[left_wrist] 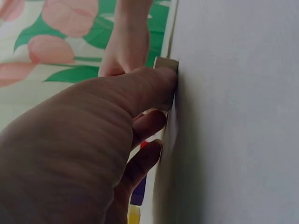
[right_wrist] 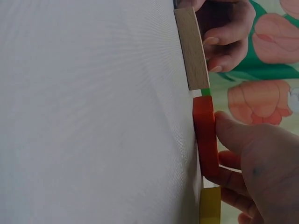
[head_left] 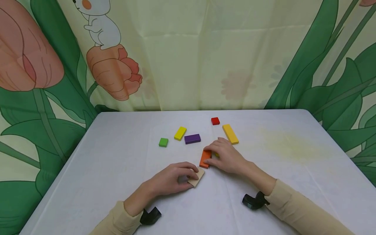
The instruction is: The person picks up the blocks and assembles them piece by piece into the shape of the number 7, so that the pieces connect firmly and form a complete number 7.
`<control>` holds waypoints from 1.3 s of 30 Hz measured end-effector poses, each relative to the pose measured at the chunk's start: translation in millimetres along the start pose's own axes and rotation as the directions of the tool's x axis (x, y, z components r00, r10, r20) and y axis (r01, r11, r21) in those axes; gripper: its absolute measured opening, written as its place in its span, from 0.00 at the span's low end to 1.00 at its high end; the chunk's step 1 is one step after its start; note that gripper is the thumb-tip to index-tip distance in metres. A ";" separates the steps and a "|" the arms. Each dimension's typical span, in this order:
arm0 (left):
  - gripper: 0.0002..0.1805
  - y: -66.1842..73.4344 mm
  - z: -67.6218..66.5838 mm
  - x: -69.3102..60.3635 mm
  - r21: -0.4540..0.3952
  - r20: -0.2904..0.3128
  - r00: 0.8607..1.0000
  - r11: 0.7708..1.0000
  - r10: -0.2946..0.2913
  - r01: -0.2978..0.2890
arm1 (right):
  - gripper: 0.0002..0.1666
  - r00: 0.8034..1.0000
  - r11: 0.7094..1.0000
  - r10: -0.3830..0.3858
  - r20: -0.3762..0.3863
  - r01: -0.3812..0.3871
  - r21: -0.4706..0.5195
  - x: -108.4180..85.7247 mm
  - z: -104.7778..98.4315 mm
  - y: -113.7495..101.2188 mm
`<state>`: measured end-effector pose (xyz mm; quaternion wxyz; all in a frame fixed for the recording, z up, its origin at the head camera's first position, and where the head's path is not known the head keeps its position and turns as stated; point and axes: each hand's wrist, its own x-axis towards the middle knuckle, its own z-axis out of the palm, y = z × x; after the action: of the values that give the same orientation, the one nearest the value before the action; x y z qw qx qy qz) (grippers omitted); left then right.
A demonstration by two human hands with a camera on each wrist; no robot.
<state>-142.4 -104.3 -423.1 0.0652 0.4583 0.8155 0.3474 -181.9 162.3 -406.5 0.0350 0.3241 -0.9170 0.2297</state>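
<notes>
A plain wooden block (head_left: 197, 178) lies on the white cloth, pinched between the thumb and fingers of the left hand (head_left: 173, 178). Just beyond it is an orange block (head_left: 205, 159), which the right hand (head_left: 227, 156) grips at its two ends. In the right wrist view the orange block (right_wrist: 205, 135) and the wooden block (right_wrist: 192, 49) stand close, with a small gap between them. A yellow block (right_wrist: 210, 205) is near the right hand's fingers, mostly hidden by that hand in the head view.
Farther back on the table (head_left: 117, 137) lie a green block (head_left: 163, 142), a short yellow block (head_left: 180, 133), a purple block (head_left: 192, 138), a red block (head_left: 215, 121) and a long yellow-orange block (head_left: 230, 134). A printed curtain (head_left: 229, 49) hangs behind the table.
</notes>
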 end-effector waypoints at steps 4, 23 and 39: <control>0.12 4.1 3.7 0.6 0.003 -0.042 0.999 1.000 -0.018 0.018 | 0.25 1.000 1.000 0.011 -0.002 -0.011 -0.001 1.5 0.7 -0.9; 0.13 19.0 15.9 4.9 0.027 -0.127 0.980 0.987 -0.155 0.160 | 0.25 0.999 1.000 0.031 -0.009 -0.031 0.001 5.7 2.2 -3.1; 0.13 23.4 24.0 6.3 0.031 -0.233 0.964 0.990 -0.127 0.138 | 0.25 0.996 0.996 0.067 0.056 -0.070 0.052 10.8 0.5 -4.5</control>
<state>-119.3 -79.3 -425.2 -0.0178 0.3609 0.8542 0.3739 -187.6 152.8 -402.9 -0.0065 0.2996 -0.9217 0.2464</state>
